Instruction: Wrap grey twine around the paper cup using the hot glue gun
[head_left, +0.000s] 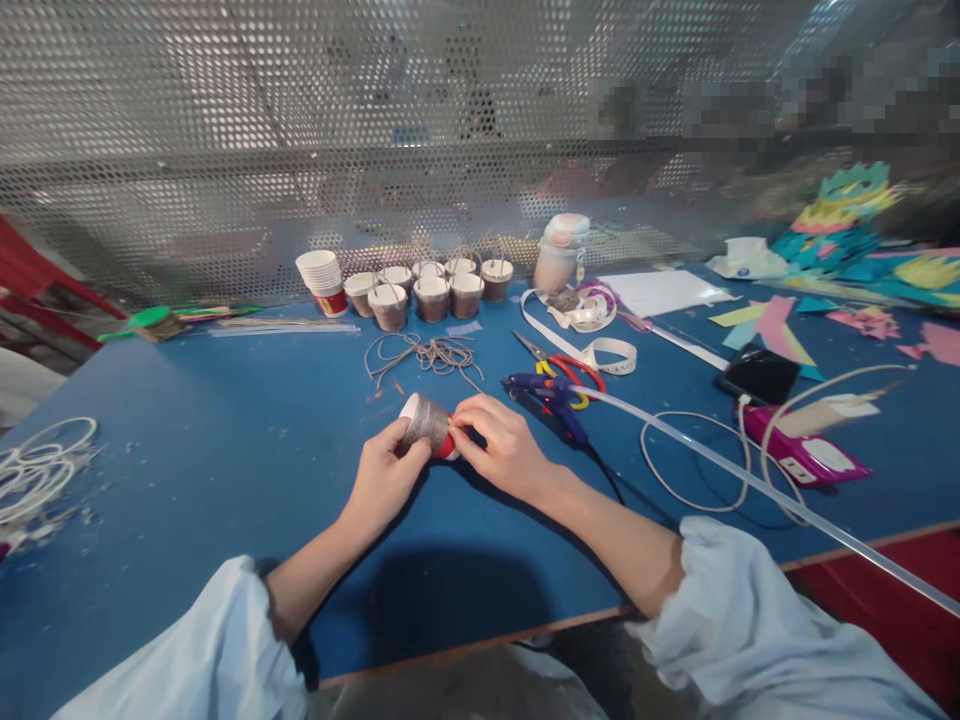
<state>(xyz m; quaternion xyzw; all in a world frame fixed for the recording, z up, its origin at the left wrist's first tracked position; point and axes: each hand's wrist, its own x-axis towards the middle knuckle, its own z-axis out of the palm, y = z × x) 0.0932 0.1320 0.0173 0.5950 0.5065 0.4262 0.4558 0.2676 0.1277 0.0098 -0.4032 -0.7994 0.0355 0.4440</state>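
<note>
A small paper cup (427, 424), partly wrapped in grey cord with red showing near one end, lies tilted on its side between my hands. My left hand (386, 470) is closed round its white-rimmed end. At the red end, the fingers of my right hand (499, 445) are pinched together against the cup; whether cord is between the fingertips is too small to tell. Beyond the cup lies a loose tangle of grey cord (431, 352). To the right of it rests a blue glue gun (551, 400) with a long clear glue stick.
Several cord-wrapped cups (432, 298) and a stack of paper cups (318, 272) stand at the back. Scissors (581, 372), white ribbon (615, 356), a phone (759, 374) and a purple power strip (806, 455) lie right. White cord coils (45, 470) lie far left.
</note>
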